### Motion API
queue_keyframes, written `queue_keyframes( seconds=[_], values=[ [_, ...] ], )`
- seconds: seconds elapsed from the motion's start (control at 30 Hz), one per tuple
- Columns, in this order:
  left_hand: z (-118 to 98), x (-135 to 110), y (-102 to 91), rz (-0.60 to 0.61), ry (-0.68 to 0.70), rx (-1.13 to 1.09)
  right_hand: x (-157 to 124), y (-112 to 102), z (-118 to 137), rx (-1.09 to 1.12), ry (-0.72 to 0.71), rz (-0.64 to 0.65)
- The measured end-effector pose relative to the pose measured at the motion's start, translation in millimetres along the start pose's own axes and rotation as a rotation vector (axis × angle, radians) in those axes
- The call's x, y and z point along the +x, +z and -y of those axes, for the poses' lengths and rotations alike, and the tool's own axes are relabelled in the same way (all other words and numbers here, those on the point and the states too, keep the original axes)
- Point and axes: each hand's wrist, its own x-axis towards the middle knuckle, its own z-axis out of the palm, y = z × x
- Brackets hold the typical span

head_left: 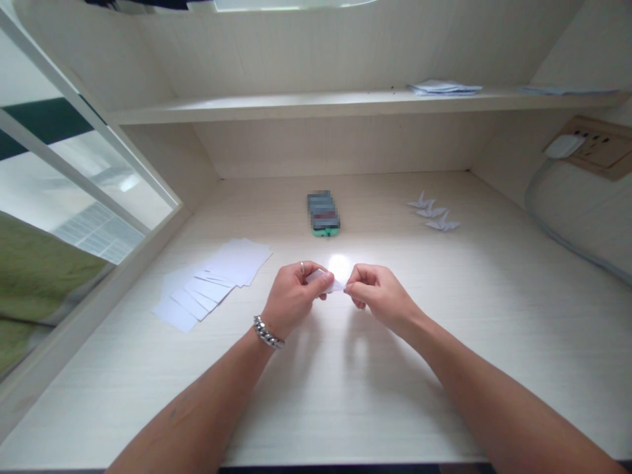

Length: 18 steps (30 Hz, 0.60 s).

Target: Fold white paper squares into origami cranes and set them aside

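A small folded piece of white paper (336, 286) is held above the middle of the desk. My left hand (297, 293) grips its body between thumb and fingers; a ring and a chain bracelet show on that hand and wrist. At the paper's right tip, my right hand (378, 293) pinches with thumb and forefinger, its other fingers curled in. Much of the paper is hidden behind the left thumb. Loose white paper sheets (237, 260) lie fanned out to the left. Several folded paper cranes (431, 212) stand at the back right.
A phone (323, 212) with a green edge lies behind my hands. Stacked papers (444, 87) rest on the shelf (296, 110) across the back. On the right wall, a white plug (564, 146) sits in a power socket (602, 148), its grey cable (557, 234) trailing down.
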Motion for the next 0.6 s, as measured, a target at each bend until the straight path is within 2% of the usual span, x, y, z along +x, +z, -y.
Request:
queue_keyframes(
  seconds=[0.1,0.23,0.4,0.6],
  values=[
    [-2.9,2.0,-8.9,-0.108,0.046,-0.064,0.9,-6.0,1.3,0.03,-0.005,-0.009],
    [-3.8,0.5,-5.3,-0.042,0.058,0.052,1.6,-6.8,4.4,0.059,-0.047,-0.038],
    [1.7,-2.7,6.6,0.023,0.075,0.152,-1.7,1.1,5.1,-0.035,-0.087,0.006],
    [1.0,-2.2,6.7,-0.05,0.066,0.094,0.7,-3.3,1.4,-0.032,-0.007,0.002]
  ],
)
